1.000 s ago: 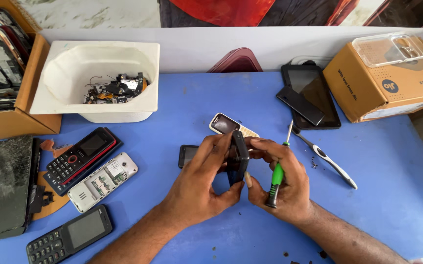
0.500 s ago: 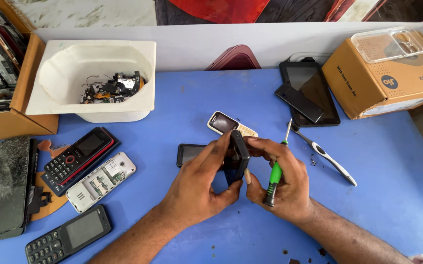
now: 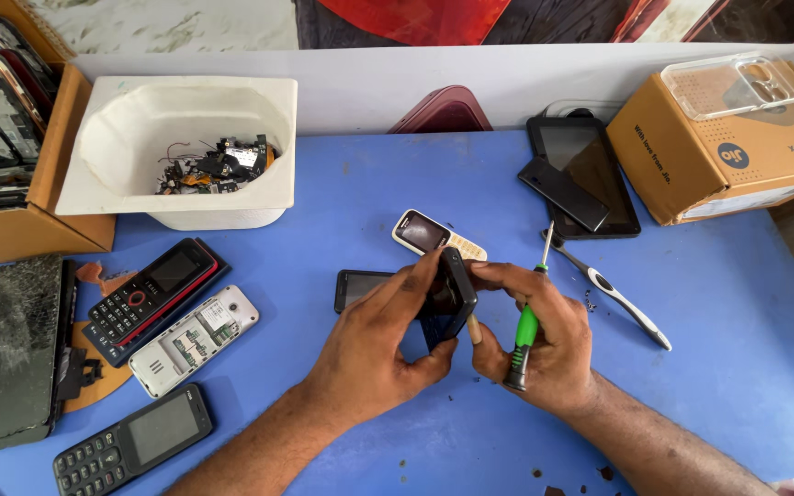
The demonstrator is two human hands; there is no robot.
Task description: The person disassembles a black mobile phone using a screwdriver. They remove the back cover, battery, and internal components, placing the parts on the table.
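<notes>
Above the blue bench [image 3: 691, 349], your left hand [image 3: 374, 354] grips the black phone [image 3: 447, 298] on edge, so its seam faces you. Your right hand [image 3: 544, 340] steadies the top, fingers closed around a green screwdriver [image 3: 525, 326] parked against the palm.
</notes>
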